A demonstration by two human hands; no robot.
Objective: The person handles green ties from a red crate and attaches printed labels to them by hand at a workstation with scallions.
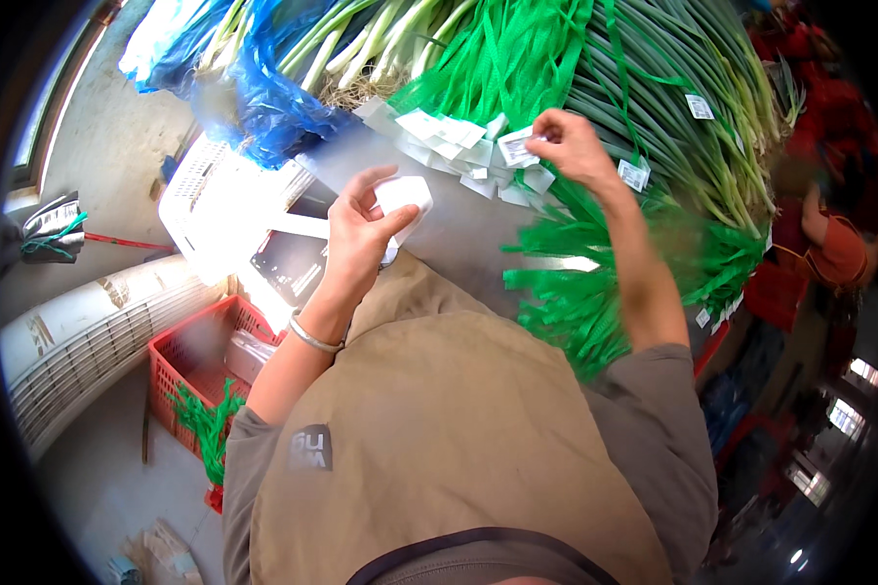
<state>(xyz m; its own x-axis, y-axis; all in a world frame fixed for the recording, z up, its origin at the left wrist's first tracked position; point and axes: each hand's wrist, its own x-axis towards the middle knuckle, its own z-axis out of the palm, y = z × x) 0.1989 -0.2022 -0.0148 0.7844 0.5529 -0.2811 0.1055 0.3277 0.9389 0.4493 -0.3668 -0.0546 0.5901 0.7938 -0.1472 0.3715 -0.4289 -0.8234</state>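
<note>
My left hand (353, 234), wearing a silver bangle, is closed around a small white roll or stack of labels (403, 193); which of the two I cannot tell. To its right, my right hand (574, 148) pinches a white printed label (515, 147) between thumb and fingers. That label lies at the right end of a fanned pile of white tags (446, 132). The tags sit at the lower ends of green mesh bags (522, 58) spread over the table. Below my right wrist lies another bunch of green mesh (580, 292).
Long green onions (673, 88) cover the far right of the table, and more with white stems (380, 49) lie beside blue plastic (273, 88). At left are a white basket (200, 190), a red crate (166, 366) and a white slatted appliance (98, 336). A person in orange (839, 249) is at right.
</note>
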